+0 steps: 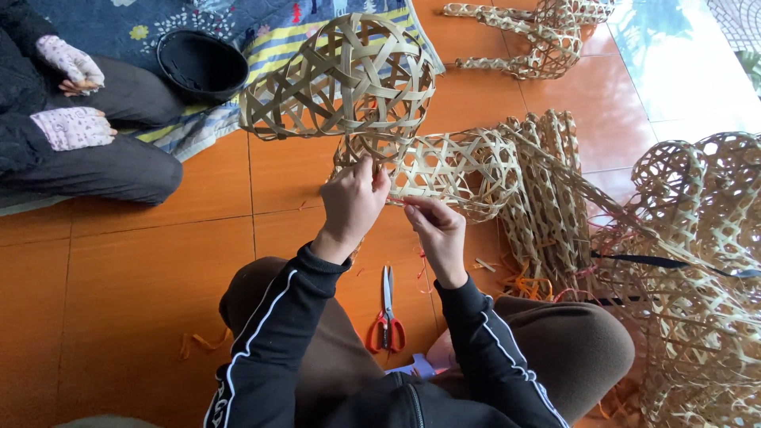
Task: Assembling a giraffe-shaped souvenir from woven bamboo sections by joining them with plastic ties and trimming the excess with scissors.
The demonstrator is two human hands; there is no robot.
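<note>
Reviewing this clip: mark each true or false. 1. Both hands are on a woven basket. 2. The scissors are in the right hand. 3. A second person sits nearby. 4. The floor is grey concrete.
1. True: the left hand and right hand grip the open-weave basket.
2. False: the red-handled scissors lie on the floor.
3. True: a gloved hand rests on another person's lap.
4. False: the floor is orange tile.

scissors [387, 319] on floor [127, 285], before woven baskets [444, 170]
</note>
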